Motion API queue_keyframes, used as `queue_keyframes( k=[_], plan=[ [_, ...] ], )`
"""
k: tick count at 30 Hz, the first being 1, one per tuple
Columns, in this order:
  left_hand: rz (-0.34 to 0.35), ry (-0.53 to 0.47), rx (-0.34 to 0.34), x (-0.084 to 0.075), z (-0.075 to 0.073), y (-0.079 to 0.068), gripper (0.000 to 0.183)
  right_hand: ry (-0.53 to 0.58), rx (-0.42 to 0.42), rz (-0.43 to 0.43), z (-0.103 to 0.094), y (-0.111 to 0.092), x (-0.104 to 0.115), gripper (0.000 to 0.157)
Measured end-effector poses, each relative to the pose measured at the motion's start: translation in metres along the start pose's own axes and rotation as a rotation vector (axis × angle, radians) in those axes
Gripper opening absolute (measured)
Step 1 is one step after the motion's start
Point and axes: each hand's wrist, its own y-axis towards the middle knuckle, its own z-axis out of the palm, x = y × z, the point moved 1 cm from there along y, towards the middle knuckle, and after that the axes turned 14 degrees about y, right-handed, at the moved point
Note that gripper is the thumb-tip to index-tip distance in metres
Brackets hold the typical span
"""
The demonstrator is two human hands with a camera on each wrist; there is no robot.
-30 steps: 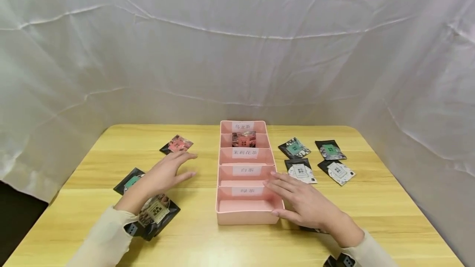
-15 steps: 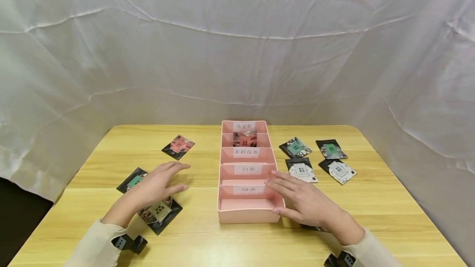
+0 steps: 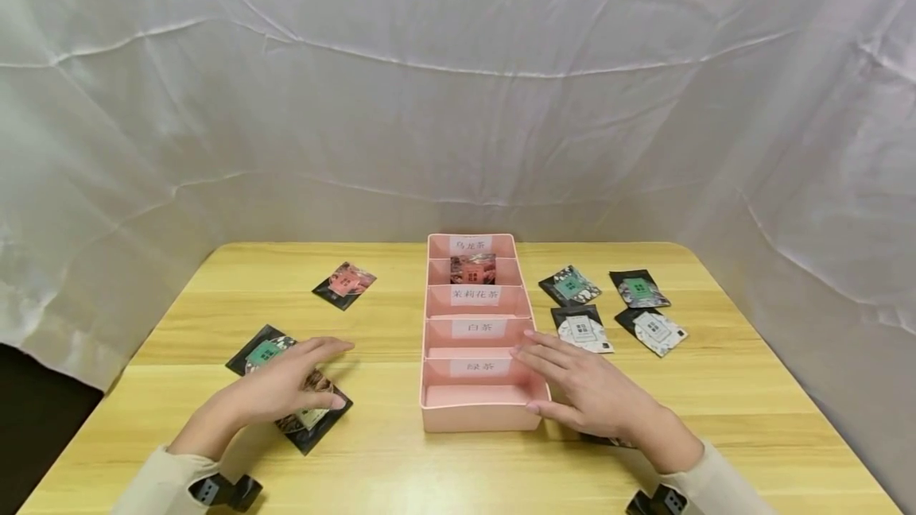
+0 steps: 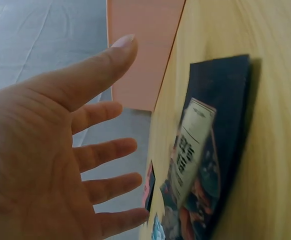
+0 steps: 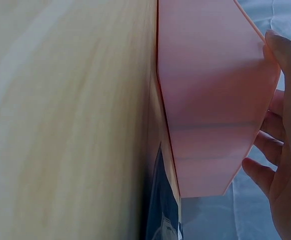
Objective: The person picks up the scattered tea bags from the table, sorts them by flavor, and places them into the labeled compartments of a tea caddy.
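My left hand (image 3: 275,388) hovers with spread fingers over a black tea sachet with a cream label (image 3: 325,423). In the left wrist view, this sachet (image 4: 220,90) lies on the table, apart from the fingers. Partly behind the hand, a green-labelled sachet (image 3: 261,350) lies just farther back. My right hand (image 3: 590,388) rests on the right rim of a pink divided box (image 3: 479,420), thumb at the front corner and fingers lightly bent over the side. Inside the box, a red-labelled sachet (image 3: 473,269) stands in a rear compartment. Paper labels mark the dividers.
A red-labelled sachet (image 3: 345,284) lies back left. Right of the box are two green-labelled sachets (image 3: 570,285) and two white-labelled ones (image 3: 581,330). Another dark sachet (image 3: 607,441) is mostly hidden under my right hand. Grey fabric (image 3: 458,102) encloses the wooden table (image 3: 401,475).
My left hand has moved toward me and lower, from near the red-labelled sachet to above the cream-labelled one. The right hand stays on the box rim.
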Motion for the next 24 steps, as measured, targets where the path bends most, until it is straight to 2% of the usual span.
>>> queue_keyframes(
  k=[7, 14, 24],
  plan=[
    [0.017, 0.008, 0.046, 0.006, 0.0, -0.002, 0.085, 0.0, -0.007, 0.001, 0.0, -0.002, 0.0, 0.064],
    [0.01, 0.014, 0.074, 0.014, -0.004, -0.003, 0.088, 0.003, -0.003, 0.02, -0.002, -0.001, -0.001, 0.065],
    [-0.007, 0.014, 0.11, 0.021, 0.0, -0.008, 0.091, 0.012, 0.013, 0.017, 0.0, 0.0, 0.0, 0.065]
  ],
)
